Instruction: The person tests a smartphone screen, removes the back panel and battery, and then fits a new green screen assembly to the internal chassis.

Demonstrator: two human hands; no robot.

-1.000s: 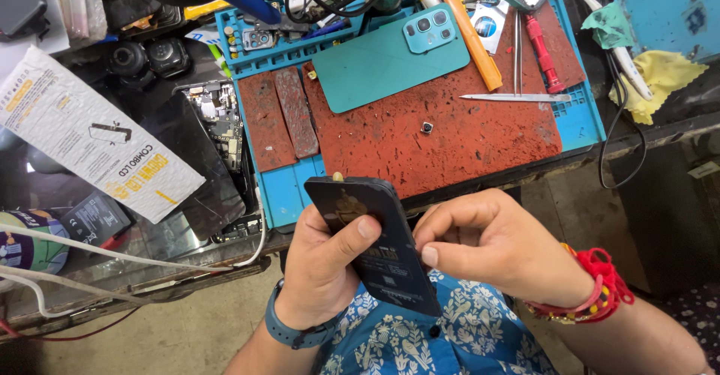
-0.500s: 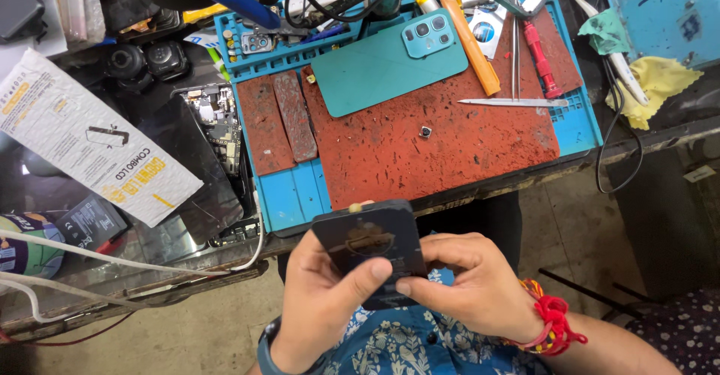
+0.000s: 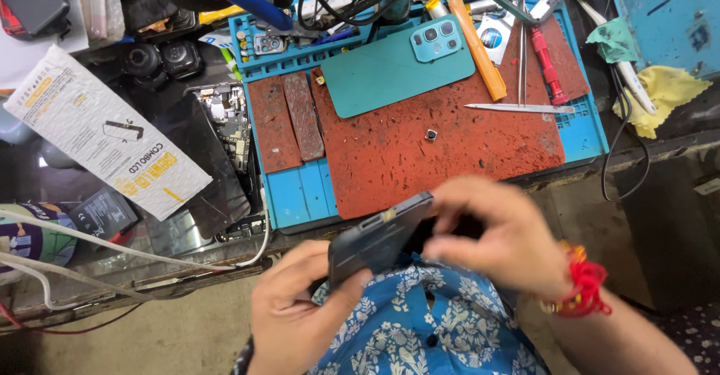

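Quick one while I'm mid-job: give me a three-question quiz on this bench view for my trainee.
1. True or false: both hands grip the dark phone screen panel.
2. Which lies on the red mat right of the teal back cover? A) tweezers B) a hammer C) a soldering iron
3. Fill in: the small loose part sits on the ___ mat.

Key:
1. True: the left hand holds its lower end, the right hand its upper end.
2. A, the tweezers.
3. Red.
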